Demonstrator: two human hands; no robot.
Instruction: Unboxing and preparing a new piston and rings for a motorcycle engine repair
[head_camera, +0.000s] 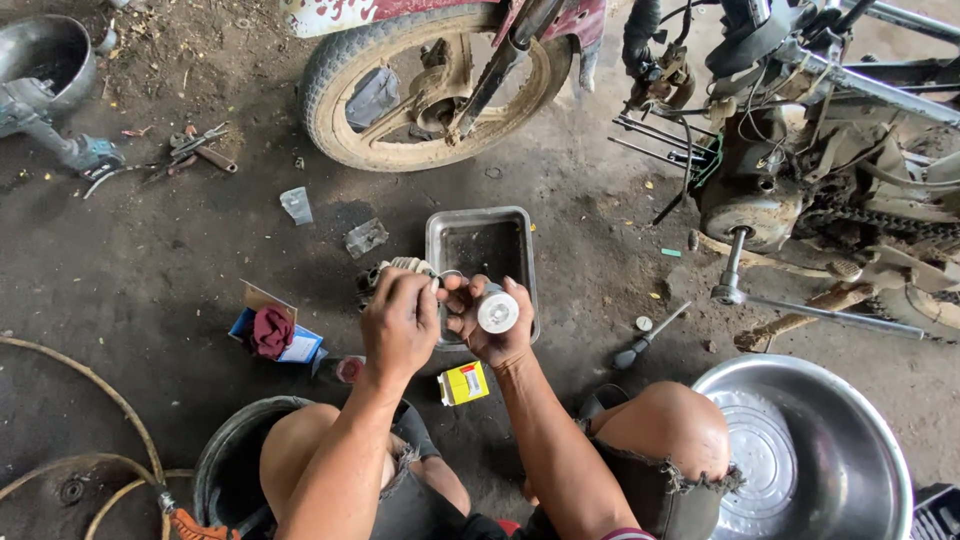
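Right hand (492, 322) has its fingers wrapped round a small silvery round part (497, 312), flat face up, over the metal tray (480, 222). Left hand (400, 318) pinches narrow at its rim. Looks solid, stiff, probably oily-slick, so grip the sides.

Arms: bare, no sleeves or gloves
Shorts: grey denim, frayed torn hems at both knees
Hands: no rings
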